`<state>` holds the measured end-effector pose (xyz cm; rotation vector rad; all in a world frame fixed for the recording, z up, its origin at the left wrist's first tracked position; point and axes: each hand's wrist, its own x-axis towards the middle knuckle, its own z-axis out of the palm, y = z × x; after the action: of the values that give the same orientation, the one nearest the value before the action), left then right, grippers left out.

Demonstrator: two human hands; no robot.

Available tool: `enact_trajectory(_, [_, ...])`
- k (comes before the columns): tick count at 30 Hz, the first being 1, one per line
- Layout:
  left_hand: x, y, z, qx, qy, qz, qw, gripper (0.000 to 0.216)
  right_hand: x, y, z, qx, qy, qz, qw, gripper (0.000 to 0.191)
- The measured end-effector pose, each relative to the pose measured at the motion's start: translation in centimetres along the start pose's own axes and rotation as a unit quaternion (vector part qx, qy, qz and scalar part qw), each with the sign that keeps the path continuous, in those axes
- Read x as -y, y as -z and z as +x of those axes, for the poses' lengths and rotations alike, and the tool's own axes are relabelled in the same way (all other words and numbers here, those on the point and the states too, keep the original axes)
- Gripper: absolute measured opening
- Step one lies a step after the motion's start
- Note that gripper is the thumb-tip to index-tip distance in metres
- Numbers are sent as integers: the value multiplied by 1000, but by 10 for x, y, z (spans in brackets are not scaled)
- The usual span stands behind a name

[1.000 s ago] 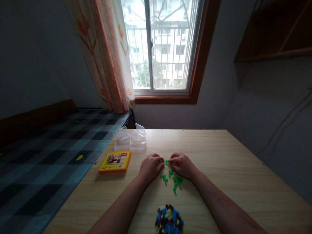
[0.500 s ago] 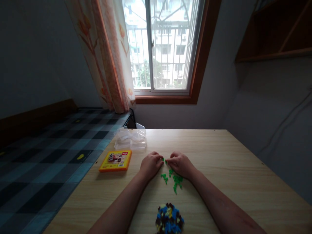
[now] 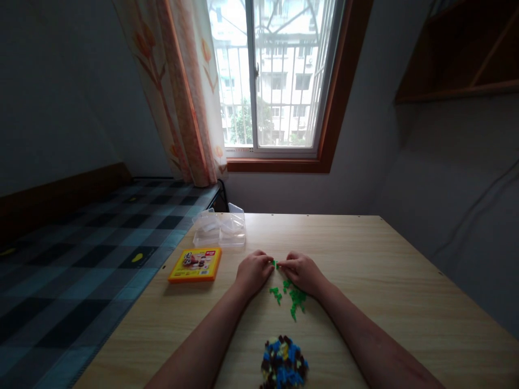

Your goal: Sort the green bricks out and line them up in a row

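Directly between both grips (image 3: pixel 253 274) (image 3: pixel 302 274), green pieces (image 3: pixel 274 265)

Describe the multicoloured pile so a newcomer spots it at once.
Start at the window, then drop to the pale wooden table below it. Follow the table toward the viewer, past the scattered green pieces, to a roundish pile at the picture's bottom edge. Unlike those all-green pieces, it mixes blue, dark brown and pale yellow.
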<state>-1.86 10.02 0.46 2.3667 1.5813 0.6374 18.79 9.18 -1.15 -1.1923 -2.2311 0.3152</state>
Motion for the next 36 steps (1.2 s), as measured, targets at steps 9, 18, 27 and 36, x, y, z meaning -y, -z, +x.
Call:
enact_trajectory(9, [-5, 3, -1, 4, 18, 3, 1000, 21, -3, -3, 1, -4, 0, 11, 1000, 25])
enact_trajectory(18, [-3, 0, -1, -1, 12, -3, 1000, 20, -2, -1, 0, 4, -13, 20, 1000, 26])
enact_trajectory(27, [-4, 2, -1, 2, 14, -4, 1000, 20, -3, -2, 0, -6, -16, 30, 999, 26])
enact_trajectory(36, [-3, 3, -1, -17, 13, -49, 999, 22, -12, 6, 2, -43, -80, 151, 984, 25])
